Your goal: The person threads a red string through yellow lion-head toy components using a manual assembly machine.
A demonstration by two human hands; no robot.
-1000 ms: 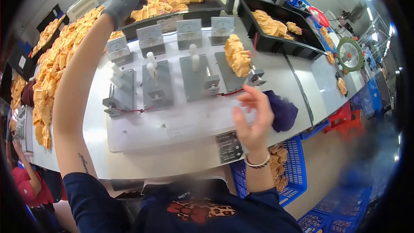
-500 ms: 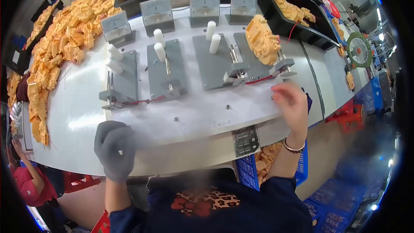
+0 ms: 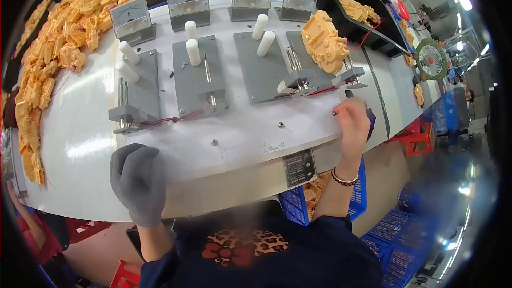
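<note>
My left hand (image 3: 140,184), in a grey glove, hovers at the table's front edge, fingers curled with nothing showing in them. My bare right hand (image 3: 353,124) is pinched at a small metal toggle switch (image 3: 335,113) on the white board (image 3: 245,138). Just beyond it, a yellow plastic toy-like housing (image 3: 324,42) leans on the rightmost grey test fixture (image 3: 306,82). Three other fixtures, such as the leftmost grey plate (image 3: 143,82), carry white pegs (image 3: 192,52) and metal pins but no housing. Two more toggle switches, the middle one (image 3: 281,125) and the left one (image 3: 215,142), stand on the board.
Analogue meters (image 3: 188,0) line the back of the board. A large heap of yellow housings (image 3: 69,32) covers the table's left; black trays (image 3: 368,32) hold more. A green fan (image 3: 431,60) stands far right. Below the table is a blue crate (image 3: 292,202). Another person's arm (image 3: 29,224) shows far left.
The whole view has shifted slightly, moving the scene up and left. My right hand stays at the toggle switch, its fingers drawn a little closer together. My left hand remains by the table edge.
</note>
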